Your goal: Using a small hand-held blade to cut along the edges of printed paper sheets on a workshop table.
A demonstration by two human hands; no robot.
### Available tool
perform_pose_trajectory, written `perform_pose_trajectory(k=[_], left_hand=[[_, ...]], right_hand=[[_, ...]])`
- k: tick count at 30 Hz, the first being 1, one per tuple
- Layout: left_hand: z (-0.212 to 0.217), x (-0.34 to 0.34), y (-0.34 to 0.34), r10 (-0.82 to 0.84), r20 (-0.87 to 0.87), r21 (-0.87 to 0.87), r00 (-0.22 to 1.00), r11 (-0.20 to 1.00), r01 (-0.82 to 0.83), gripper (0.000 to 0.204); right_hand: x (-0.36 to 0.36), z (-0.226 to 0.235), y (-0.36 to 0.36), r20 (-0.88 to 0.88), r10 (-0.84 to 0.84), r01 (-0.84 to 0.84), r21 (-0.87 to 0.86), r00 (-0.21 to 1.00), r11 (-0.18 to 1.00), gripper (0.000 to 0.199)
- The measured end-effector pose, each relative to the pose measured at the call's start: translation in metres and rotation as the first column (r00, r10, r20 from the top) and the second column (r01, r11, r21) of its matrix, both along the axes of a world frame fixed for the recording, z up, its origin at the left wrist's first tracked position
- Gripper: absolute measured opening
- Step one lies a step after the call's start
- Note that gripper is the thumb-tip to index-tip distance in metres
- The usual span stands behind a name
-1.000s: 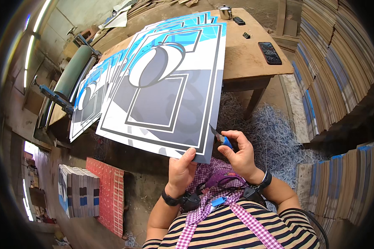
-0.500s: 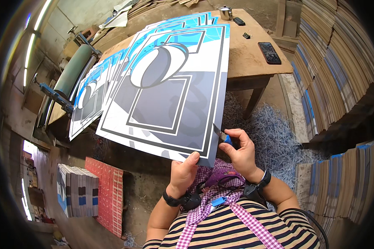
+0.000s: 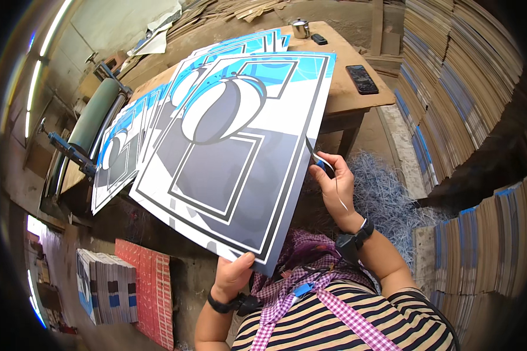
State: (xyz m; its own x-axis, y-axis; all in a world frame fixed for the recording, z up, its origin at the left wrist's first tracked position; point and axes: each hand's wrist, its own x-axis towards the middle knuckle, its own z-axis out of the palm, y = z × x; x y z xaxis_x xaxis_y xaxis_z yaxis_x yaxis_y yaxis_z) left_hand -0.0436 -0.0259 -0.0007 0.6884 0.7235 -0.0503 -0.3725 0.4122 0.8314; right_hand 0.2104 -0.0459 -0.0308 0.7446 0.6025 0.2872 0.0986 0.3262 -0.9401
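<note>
My left hand [image 3: 233, 275] grips the near bottom corner of a large printed sheet [image 3: 228, 158] in grey, white and blue, lifted at a slant over my lap. My right hand [image 3: 335, 182] is at the sheet's right edge, closed on blue-handled scissors [image 3: 314, 153] whose blades meet that edge. A thin white strip of trimmed paper [image 3: 337, 193] hangs down over my right hand. More sheets of the same print [image 3: 120, 155] lie fanned out behind the lifted one on the wooden table [image 3: 348, 93].
A black phone [image 3: 362, 79], a metal cup [image 3: 300, 27] and a small black object [image 3: 319, 39] lie on the table. A roller machine [image 3: 88, 123] stands left. Tall sheet stacks [image 3: 457, 111] line the right. Paper trimmings [image 3: 386, 193] pile below; lower stacks [image 3: 108, 286] sit lower left.
The sheet has risen and tilted more steeply toward me. My right hand with the scissors has moved up along the sheet's right edge, and a cut strip now hangs free.
</note>
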Motion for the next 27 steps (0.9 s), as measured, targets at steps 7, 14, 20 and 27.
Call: perform_pose_trajectory(k=[7, 14, 20, 27], left_hand=[[0.008, -0.042, -0.007, -0.001, -0.054, -0.065, 0.999, 0.998, -0.002, 0.059], [0.008, -0.086, -0.008, -0.017, -0.143, -0.129, 0.99, 0.992, -0.002, 0.071], [0.008, -0.11, -0.005, 0.0, -0.192, -0.152, 0.981, 0.988, -0.029, 0.076], [0.016, -0.123, 0.005, 0.138, -0.199, -0.087, 0.97, 0.984, -0.158, 0.079]], right_hand=[[0.043, -0.016, 0.028, 0.016, -0.189, 0.188, 0.034, 0.982, 0.982, 0.028], [0.104, -0.025, 0.042, 0.046, -0.342, 0.338, 0.076, 0.938, 0.938, 0.027], [0.159, -0.036, 0.056, 0.039, -0.439, 0.437, 0.058, 0.897, 0.898, 0.024], [0.205, -0.035, 0.043, -0.279, -0.314, 0.309, -0.061, 0.907, 0.949, 0.022]])
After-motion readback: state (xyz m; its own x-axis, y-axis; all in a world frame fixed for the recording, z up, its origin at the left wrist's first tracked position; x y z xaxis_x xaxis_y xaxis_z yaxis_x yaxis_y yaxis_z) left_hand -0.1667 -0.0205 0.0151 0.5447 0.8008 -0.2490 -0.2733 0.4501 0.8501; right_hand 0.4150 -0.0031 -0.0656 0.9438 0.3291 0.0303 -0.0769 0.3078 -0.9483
